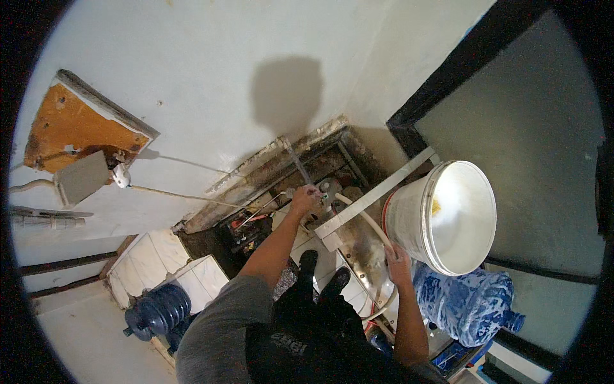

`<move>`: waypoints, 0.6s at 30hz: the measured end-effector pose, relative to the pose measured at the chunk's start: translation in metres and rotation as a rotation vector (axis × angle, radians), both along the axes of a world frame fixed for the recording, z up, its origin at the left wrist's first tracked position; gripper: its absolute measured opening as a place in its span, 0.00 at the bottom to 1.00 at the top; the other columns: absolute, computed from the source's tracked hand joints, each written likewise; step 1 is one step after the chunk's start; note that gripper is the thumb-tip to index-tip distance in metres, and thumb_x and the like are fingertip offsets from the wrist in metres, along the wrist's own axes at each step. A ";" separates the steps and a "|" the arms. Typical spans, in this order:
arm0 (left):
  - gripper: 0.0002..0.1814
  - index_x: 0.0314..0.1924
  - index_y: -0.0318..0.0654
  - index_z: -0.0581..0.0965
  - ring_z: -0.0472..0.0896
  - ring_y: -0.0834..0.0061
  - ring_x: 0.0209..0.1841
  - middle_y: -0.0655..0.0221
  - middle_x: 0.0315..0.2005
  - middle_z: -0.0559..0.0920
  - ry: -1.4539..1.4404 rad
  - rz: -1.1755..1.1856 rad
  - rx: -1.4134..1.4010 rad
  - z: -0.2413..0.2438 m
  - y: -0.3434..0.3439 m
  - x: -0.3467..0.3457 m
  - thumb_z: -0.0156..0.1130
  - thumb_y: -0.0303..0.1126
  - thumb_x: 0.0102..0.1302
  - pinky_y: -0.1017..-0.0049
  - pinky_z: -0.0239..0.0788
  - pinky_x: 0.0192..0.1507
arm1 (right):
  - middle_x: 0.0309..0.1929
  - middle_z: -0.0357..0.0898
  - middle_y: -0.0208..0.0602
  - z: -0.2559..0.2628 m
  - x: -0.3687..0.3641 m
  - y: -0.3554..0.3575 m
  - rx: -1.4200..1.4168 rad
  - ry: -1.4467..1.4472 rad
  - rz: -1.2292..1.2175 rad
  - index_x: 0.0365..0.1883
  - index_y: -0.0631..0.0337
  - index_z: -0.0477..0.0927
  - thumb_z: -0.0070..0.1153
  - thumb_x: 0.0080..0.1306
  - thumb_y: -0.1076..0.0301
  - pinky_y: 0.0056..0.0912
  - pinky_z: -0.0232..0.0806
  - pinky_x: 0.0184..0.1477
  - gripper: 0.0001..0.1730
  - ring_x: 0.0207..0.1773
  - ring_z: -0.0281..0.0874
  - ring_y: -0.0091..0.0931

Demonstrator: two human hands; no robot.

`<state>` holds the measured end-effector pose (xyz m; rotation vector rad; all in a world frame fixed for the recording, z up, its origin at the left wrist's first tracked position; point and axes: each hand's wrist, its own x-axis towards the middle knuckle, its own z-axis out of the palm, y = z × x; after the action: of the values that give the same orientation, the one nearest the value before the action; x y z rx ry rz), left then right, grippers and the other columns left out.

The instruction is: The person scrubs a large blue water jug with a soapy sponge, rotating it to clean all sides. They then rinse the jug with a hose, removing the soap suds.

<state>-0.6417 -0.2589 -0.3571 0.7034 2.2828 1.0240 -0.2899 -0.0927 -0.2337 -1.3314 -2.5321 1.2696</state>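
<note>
My right hand (398, 264) grips a cream flexible hose (368, 220) beside the white bucket. One end of the hose points toward my left hand, and its other length curves down behind my right wrist. My left hand (308, 199) is at the lower end of a grey pipe (298, 162), its fingers curled. A small green bit shows at its fingertips; what the fingers hold is too small and partly hidden to tell. Between my hands crosses a pale straight bar (376, 193). Below it lies a wet, stained metal surface (367, 245).
A white plastic bucket (417, 211) stands at right, above a foam-streaked blue water bottle (463, 305). Another large blue bottle (163, 312) lies by a tiled ledge (201, 276). A cable with a white plug (121, 176) runs along the wall near an orange-brown board (76, 127).
</note>
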 end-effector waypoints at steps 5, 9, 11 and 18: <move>0.14 0.46 0.33 0.83 0.86 0.71 0.40 0.61 0.38 0.87 -0.435 0.291 0.346 0.116 -0.016 0.016 0.60 0.37 0.75 0.70 0.78 0.48 | 0.46 0.85 0.55 0.076 0.036 -0.010 0.020 0.119 -0.052 0.55 0.69 0.82 0.57 0.76 0.53 0.42 0.70 0.57 0.25 0.49 0.81 0.44; 0.12 0.46 0.31 0.81 0.82 0.79 0.38 0.70 0.35 0.84 -0.343 0.188 0.462 0.219 0.003 0.059 0.60 0.36 0.77 0.74 0.75 0.44 | 0.38 0.83 0.42 0.105 0.112 -0.028 -0.029 0.045 -0.245 0.54 0.64 0.84 0.60 0.75 0.51 0.35 0.69 0.47 0.24 0.40 0.76 0.30; 0.12 0.46 0.31 0.81 0.81 0.80 0.37 0.70 0.34 0.84 -0.237 -0.021 0.585 0.233 0.020 0.081 0.61 0.35 0.77 0.74 0.75 0.44 | 0.37 0.82 0.40 0.113 0.155 -0.046 -0.028 0.044 -0.355 0.54 0.63 0.84 0.60 0.75 0.50 0.35 0.69 0.46 0.24 0.39 0.76 0.29; 0.11 0.47 0.29 0.81 0.83 0.79 0.40 0.67 0.37 0.85 -0.351 -0.387 0.629 0.276 0.099 0.180 0.63 0.33 0.76 0.75 0.76 0.47 | 0.34 0.79 0.34 0.170 0.277 -0.139 0.178 0.232 -0.645 0.52 0.69 0.84 0.61 0.74 0.53 0.31 0.65 0.39 0.24 0.36 0.71 0.24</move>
<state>-0.4612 -0.1594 -0.0815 1.0606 1.4429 1.5340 -0.0126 -0.2317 -0.0640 -1.6444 -1.7827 0.9645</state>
